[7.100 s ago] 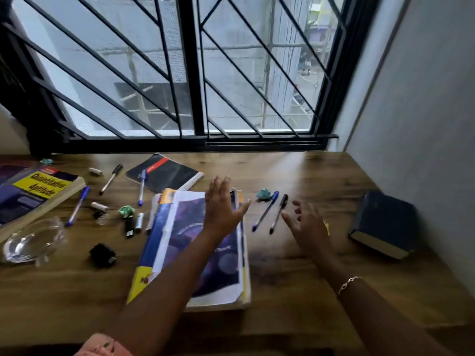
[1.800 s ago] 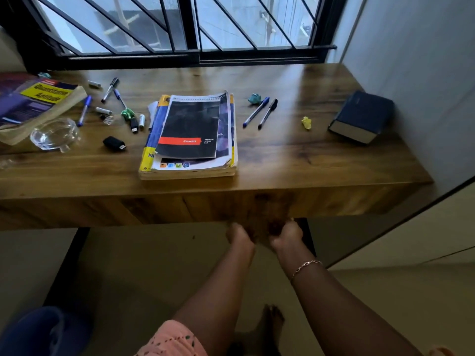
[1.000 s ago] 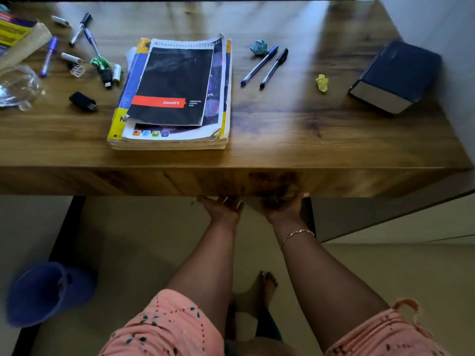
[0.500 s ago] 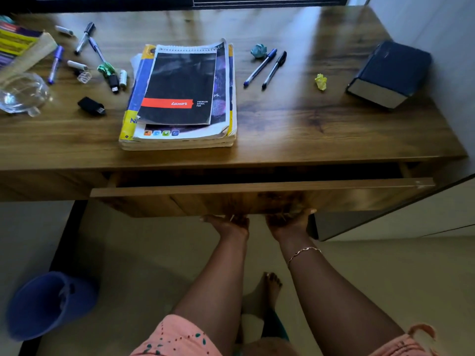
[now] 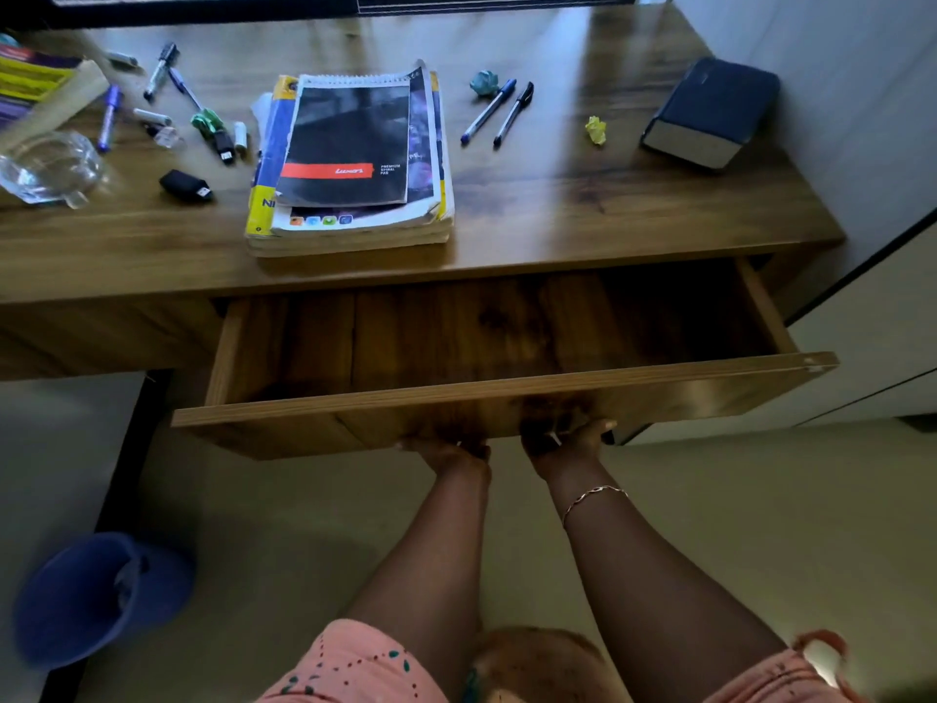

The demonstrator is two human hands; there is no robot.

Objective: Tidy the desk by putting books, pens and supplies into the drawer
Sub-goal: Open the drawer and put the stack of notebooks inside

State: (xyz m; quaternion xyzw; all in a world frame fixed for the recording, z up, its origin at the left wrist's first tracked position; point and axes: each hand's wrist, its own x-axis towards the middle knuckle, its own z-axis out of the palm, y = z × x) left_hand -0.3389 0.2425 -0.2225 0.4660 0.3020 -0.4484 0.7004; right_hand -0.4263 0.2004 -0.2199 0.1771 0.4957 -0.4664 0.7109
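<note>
The wooden drawer (image 5: 507,398) stands pulled out under the desk top, its inside bare. My left hand (image 5: 448,451) and my right hand (image 5: 568,441) grip the lower edge of the drawer front from beneath, fingers curled under it. On the desk lies a stack of books (image 5: 355,159) with a black spiral pad on top. Two pens (image 5: 499,111) lie to its right. A thick dark blue book (image 5: 710,114) sits at the far right. More pens and markers (image 5: 162,93) are scattered at the left.
A yellow-covered book (image 5: 35,88) and a clear glass dish (image 5: 48,167) sit at the desk's left end. Crumpled paper bits, teal (image 5: 484,83) and yellow (image 5: 596,129), lie near the pens. A blue bin (image 5: 96,596) stands on the floor at the left. A wall runs along the right.
Both hands have pulled the drawer further out toward me, from a narrow gap to wide open. Things on the desk have not moved.
</note>
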